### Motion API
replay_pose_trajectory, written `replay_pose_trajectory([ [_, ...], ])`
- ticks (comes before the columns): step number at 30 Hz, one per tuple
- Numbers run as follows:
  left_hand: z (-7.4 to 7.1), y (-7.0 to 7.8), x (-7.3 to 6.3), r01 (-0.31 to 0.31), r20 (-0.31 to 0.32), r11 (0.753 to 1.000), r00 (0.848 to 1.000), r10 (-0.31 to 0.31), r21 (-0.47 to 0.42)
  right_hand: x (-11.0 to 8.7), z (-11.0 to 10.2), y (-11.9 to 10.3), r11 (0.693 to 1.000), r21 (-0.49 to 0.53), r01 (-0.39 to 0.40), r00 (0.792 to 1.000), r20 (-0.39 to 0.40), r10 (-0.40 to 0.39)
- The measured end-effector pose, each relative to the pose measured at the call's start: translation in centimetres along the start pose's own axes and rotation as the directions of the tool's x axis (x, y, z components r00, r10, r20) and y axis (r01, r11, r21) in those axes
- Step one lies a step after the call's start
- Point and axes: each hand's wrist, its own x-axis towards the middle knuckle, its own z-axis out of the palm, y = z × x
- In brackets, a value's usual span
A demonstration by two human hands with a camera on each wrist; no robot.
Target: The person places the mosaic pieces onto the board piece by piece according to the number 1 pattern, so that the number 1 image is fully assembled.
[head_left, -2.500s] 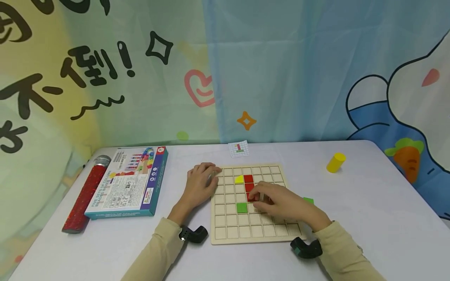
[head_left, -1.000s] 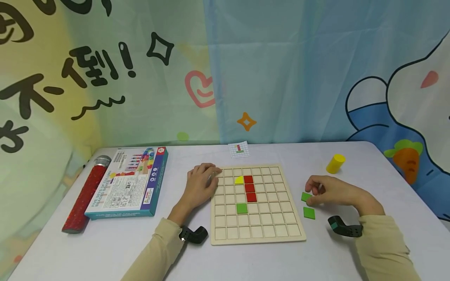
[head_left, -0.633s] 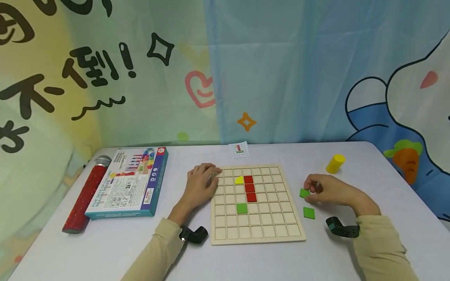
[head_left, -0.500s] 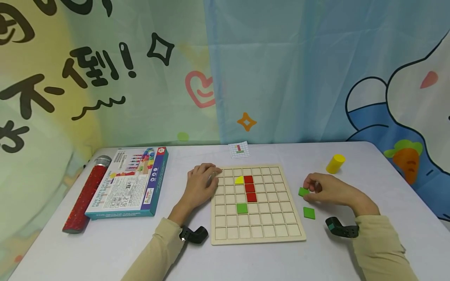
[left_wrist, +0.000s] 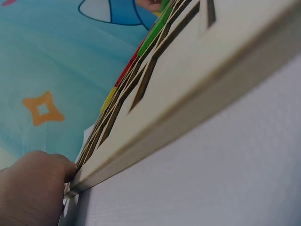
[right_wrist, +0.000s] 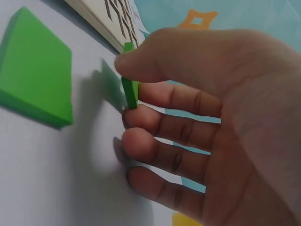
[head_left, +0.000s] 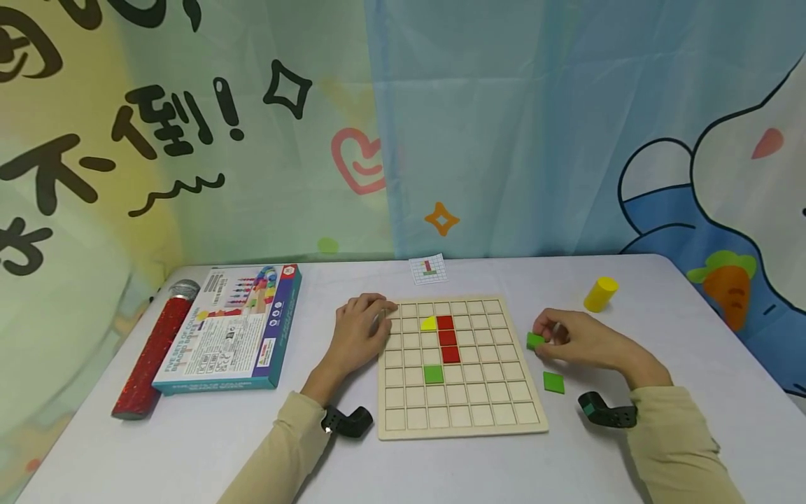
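Observation:
The wooden grid board point(head_left: 403, 418) lies on the table. Set in its cells are a yellow rounded piece point(head_left: 429, 323), a column of red squares point(head_left: 448, 337) and a green square tile point(head_left: 433, 374). My left hand point(head_left: 360, 332) holds the board's far left corner, its index finger over the rim; the left wrist view shows the thumb point(left_wrist: 63, 167) against that edge. Right of the board, my right hand point(head_left: 582, 339) pinches another green square tile point(right_wrist: 130, 92) between thumb and index finger, tilted on edge and raised off the table. Another green tile point(head_left: 553, 382) lies flat below that hand.
A small pattern card point(head_left: 428, 268) lies behind the board. A yellow cylinder point(head_left: 601, 293) stands at the back right. On the left are a flat toy box point(head_left: 229, 329) and a red tube with a silver end point(head_left: 156, 350). A printed curtain point(head_left: 504, 140) hangs behind the table.
My right hand left the board for the green tiles on the right, took hold of one, and now moves left with it toward the board. The left hand stays put.

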Motion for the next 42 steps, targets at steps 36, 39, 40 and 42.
replay_pose_trajectory([
  [36, 0.0, 0.0, -0.1, 0.015, 0.012, 1.000, 1.000, -0.015, -0.010, 1.3, 2.2, -2.6, 0.994, -0.055, 0.092, 0.992, -0.080, -0.096],
  [39, 0.0, 0.0, 0.0, 0.012, 0.011, 1.000, 1.000, -0.012, -0.014, 1.3, 2.3, -2.9, 0.993, -0.059, 0.107, 0.990, -0.084, -0.112],
  [40, 0.0, 0.0, 0.0, 0.010, 0.009, 1.000, 1.000, -0.009, -0.015, 1.3, 2.3, -3.0, 0.992, -0.057, 0.110, 0.990, -0.084, -0.115],
  [42, 0.0, 0.1, 0.0, 0.003, 0.003, 1.000, 1.000, -0.003, -0.015, 1.3, 2.4, -3.2, 0.992, -0.052, 0.116, 0.989, -0.081, -0.120],
])
